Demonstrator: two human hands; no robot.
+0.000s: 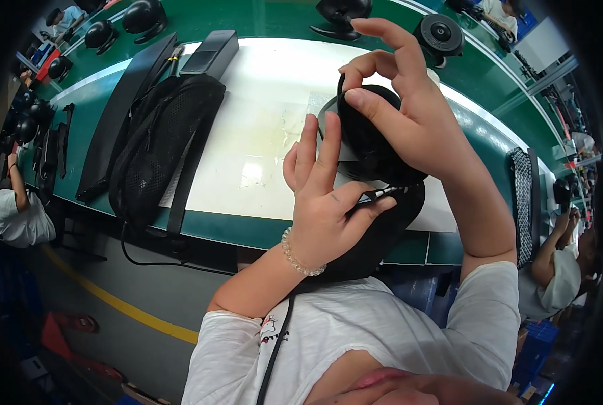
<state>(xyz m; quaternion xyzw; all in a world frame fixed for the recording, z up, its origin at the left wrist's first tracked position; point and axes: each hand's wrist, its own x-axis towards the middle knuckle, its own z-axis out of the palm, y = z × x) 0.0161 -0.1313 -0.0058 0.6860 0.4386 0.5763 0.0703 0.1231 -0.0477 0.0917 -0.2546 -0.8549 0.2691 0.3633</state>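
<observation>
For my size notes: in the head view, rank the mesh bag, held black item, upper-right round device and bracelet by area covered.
1. Mesh bag and held black item: order unsure, the item is partly hidden
2. Round device
3. Bracelet

Matt black piece (371, 138), mesh bag (160, 138)

Wears a white T-shirt (376, 317), short-sleeved, with a small dark print (272, 329); has a clear bead bracelet (300, 258) on the left wrist (282, 271), a black cord (274, 354) over the front.
</observation>
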